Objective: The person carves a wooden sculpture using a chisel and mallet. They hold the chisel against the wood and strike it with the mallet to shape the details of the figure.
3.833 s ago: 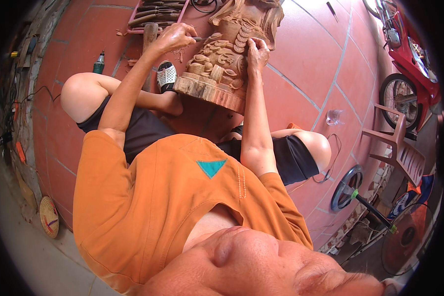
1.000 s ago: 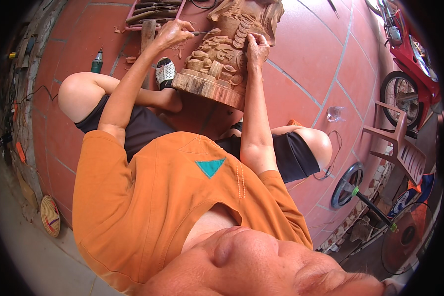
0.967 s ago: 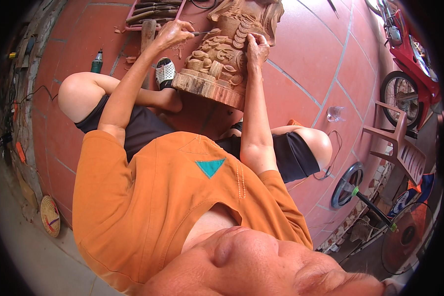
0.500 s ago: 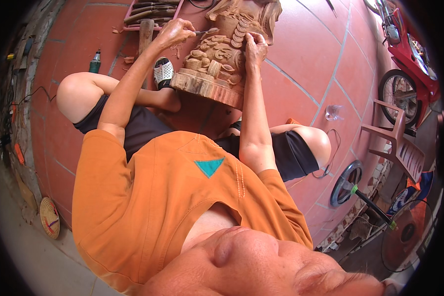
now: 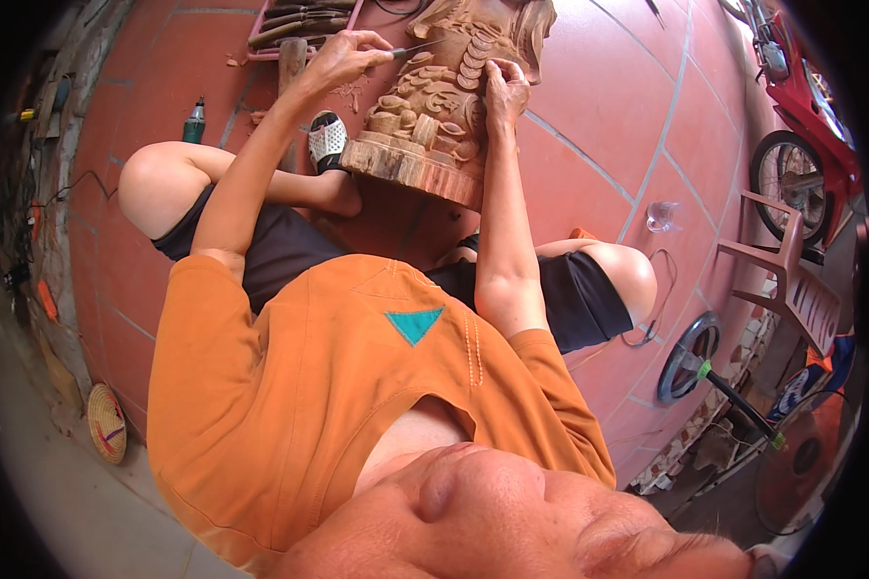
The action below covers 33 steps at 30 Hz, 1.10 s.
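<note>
A brown wood carving (image 5: 425,130) with a rough-barked round base lies tilted on the floor between my legs. Relief shapes cover it, among them a row of overlapping round discs (image 5: 473,60). My left hand (image 5: 350,58) is closed round the handle of a thin carving tool (image 5: 399,53). The tool's slim metal blade points right, over the carved surface left of the discs. On the carving's right side, my right hand (image 5: 506,92) rests against the wood beside the discs, fingers bent and pressed together. Whether a small thing lies under those fingertips is hidden.
A pink tray (image 5: 299,24) of carving tools and a wooden mallet (image 5: 292,63) are at the far left. A green bottle-like tool (image 5: 194,124) stands by my left knee. Rightward are a clear cup (image 5: 660,216), a plastic chair (image 5: 787,270), a fan base (image 5: 688,359) and a red motorbike (image 5: 816,106).
My left hand has moved slightly up and right, and the tool's blade now reaches further over the carving. My right hand stays by the discs. The whole view has shifted a little.
</note>
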Each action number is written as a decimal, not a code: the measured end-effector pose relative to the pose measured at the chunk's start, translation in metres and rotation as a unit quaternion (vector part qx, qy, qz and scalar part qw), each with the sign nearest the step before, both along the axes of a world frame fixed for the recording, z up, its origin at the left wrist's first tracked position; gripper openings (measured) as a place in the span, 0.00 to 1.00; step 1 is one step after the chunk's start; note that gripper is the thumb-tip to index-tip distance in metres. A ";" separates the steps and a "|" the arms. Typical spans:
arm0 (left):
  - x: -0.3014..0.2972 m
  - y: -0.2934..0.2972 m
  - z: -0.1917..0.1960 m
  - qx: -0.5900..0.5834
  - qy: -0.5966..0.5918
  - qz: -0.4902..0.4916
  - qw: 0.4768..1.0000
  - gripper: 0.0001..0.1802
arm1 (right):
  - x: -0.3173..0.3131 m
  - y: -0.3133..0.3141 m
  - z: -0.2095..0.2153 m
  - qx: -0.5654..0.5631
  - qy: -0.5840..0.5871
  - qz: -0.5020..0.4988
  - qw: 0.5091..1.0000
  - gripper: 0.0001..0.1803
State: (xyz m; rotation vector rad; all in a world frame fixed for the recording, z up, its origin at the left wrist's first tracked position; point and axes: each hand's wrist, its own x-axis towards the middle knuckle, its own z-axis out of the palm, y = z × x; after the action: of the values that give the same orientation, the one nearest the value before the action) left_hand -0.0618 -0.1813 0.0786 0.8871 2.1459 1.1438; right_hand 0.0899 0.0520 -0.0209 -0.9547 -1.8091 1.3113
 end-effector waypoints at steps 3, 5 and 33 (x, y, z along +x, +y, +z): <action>-0.003 -0.014 0.013 -0.066 0.085 -0.053 0.993 0.15 | 0.001 -0.001 0.002 -0.020 -0.019 -0.007 1.000 0.10; 0.003 -0.023 0.020 -0.107 0.143 -0.062 0.982 0.16 | -0.002 -0.003 0.004 -0.010 -0.022 -0.006 1.000 0.10; 0.101 -0.039 -0.010 -0.138 0.262 -0.016 0.955 0.15 | -0.001 -0.002 0.001 0.019 -0.024 -0.021 0.999 0.10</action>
State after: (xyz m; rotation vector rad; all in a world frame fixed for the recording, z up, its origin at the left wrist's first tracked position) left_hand 0.0391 -0.2207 0.0684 1.1843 2.6140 0.6035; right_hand 0.0888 0.0502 -0.0201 -1.0070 -1.8332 1.2343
